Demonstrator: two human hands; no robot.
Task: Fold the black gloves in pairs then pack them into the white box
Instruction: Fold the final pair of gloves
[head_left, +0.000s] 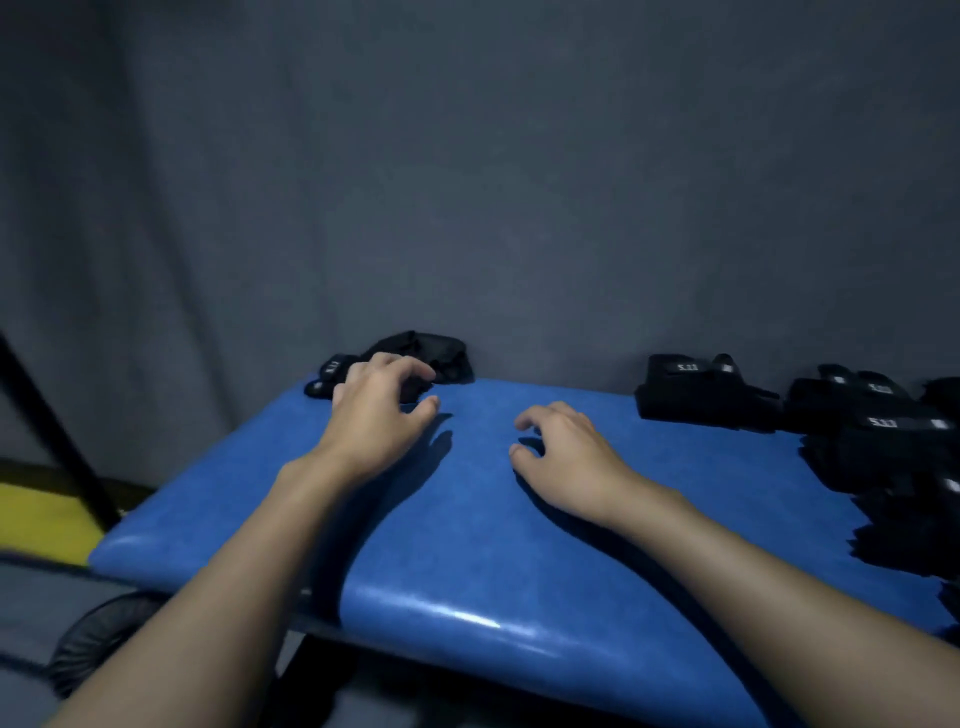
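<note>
— Two hands doing what?
— The left hand (382, 410) is reaching onto crumpled black fabric gloves (431, 353) at the blue padded table's (467, 545) far edge, grip unclosed; the right hand (561, 452) is resting loose, empty.
— Next?
— Likely drawing a pair in for folding; the white box isn't showing.

Blue counter (467, 519) w/ glossy padded top; rounded front edge catches a light streak. Behind it, grey fabric backdrop (519, 182), vertical folds at left. Black slanted pole (57, 431) far left, yellow surface (36, 519) beside its base. Dark round obj (98, 639) below counter's near-left corner, too blurred to ID.
</note>
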